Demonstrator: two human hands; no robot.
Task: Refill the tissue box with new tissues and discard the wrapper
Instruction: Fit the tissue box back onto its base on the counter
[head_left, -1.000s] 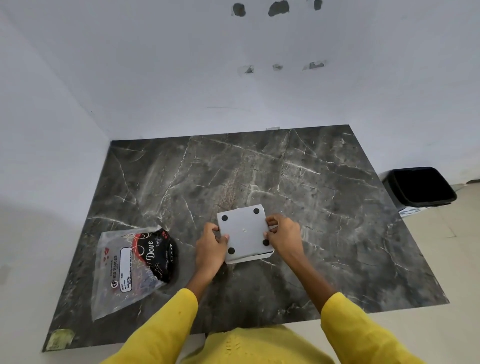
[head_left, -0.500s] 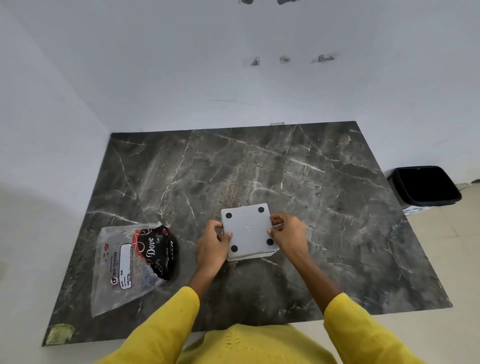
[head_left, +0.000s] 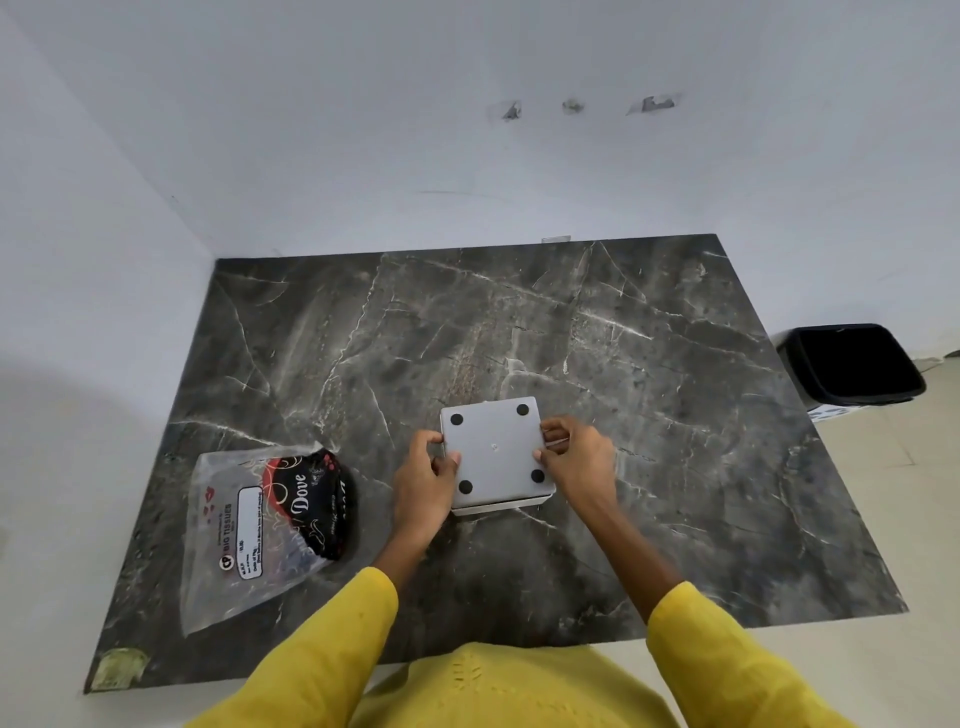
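Grey tissue box (head_left: 496, 453) lies upside down on the desk (head_left: 649, 389), its base panel up, clamped between left hand (head_left: 423, 480) and right hand (head_left: 576, 462), each grip pinching an opposite side. The wrapper (head_left: 260, 525) lies well apart, nearer the left hand.

both hands: left hand (head_left: 423, 480), right hand (head_left: 576, 462) curled, fingers pinching, forearms converging.

Marble table (head_left: 649, 364): tissue box (head_left: 493, 452), wrapper (head_left: 260, 530)
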